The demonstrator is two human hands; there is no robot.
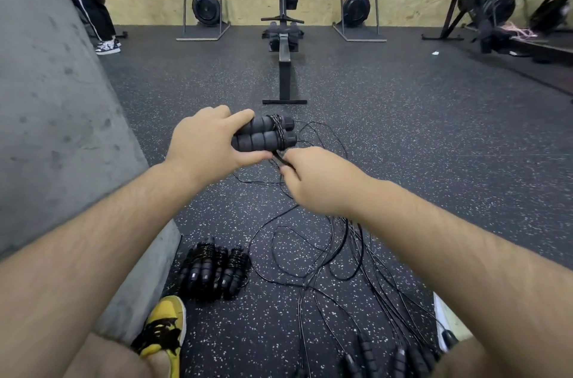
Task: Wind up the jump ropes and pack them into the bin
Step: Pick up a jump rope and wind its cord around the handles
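Note:
My left hand grips two black foam jump-rope handles held side by side, with a few turns of black cord wrapped round them near their right end. My right hand pinches that cord just below the handles. The rest of the cord trails down to a tangle of loose ropes on the floor. Several wound rope bundles lie together on the floor near my left foot. More loose handles lie at the bottom edge. No bin is plainly in view.
A grey concrete wall runs along the left. A rowing machine stands straight ahead, with more upright machines against the plywood wall. A person's legs stand at the far left. A white object's corner shows at bottom right.

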